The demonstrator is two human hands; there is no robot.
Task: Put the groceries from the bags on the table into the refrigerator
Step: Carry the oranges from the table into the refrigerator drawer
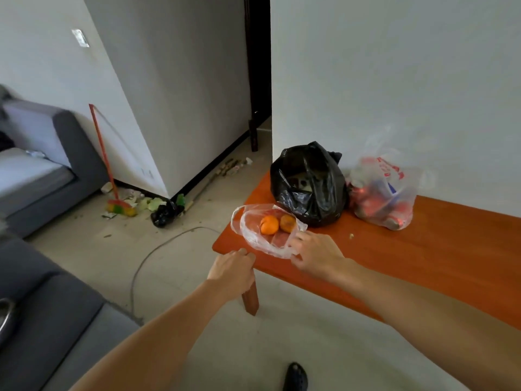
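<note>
**Groceries all at the table, unloading barely begun**

Three bags sit on the orange tabletop point(408, 249), bunched toward its far left end by the wall. Nearest the person is a clear bag point(253, 235), lying slack and open at the corner, with two oranges point(269, 224) side by side inside it. Just behind it, and touching it, stands a black bag point(310, 190) with its mouth gaping; what it holds is too dark to make out. To the right of that, against the wall, is a printed bag point(386, 193), thin and see-through, full of red packets.

Both arms reach for the clear bag. The right hand point(318, 255) is at its near rim, with fingers point(300, 237) curled over the plastic and the thumb beneath, so it appears to pinch the edge of the film. The left hand point(232, 270) is at the corner of the tabletop, just beside the bag's left edge; its fingers are loosely bent and seem to hold nothing, though whether the tips touch the plastic cannot be told.

As a judgement, the task is near its start. Every bag looks full, no item is out of its bag, and the refrigerator is nowhere in view. The step in hand seems to be gathering up the clear bag or opening it to take the oranges. After that come the carry to the refrigerator and the contents of the other two bags.
</note>
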